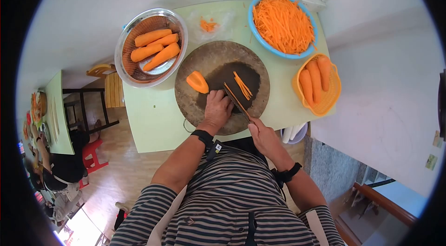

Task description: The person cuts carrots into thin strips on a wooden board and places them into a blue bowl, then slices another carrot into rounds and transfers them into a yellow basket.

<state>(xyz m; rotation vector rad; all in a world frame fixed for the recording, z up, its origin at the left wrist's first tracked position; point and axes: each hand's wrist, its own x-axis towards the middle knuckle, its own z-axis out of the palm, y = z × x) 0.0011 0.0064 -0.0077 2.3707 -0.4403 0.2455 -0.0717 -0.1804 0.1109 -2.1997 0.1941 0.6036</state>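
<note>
My right hand [265,140] is wrapped round the handle of a knife [237,100], whose blade is seen nearly edge-on over the round chopping board [188,111]. Close to the left of the blade, my left hand [217,110] presses down with curled fingers; what lies beneath them is hidden. A few thin carrot strips [242,85] lie on the dark wet patch right of the blade. Up and left of my left hand rests a cut carrot chunk [197,82].
On the pale green table [151,127] stand a metal bowl [120,55] of several peeled carrots, a blue bowl [251,25] heaped with carrot shreds, a yellow basket [332,102] of carrots, and a plastic bag [223,18] with scraps. A person [65,162] sits far left.
</note>
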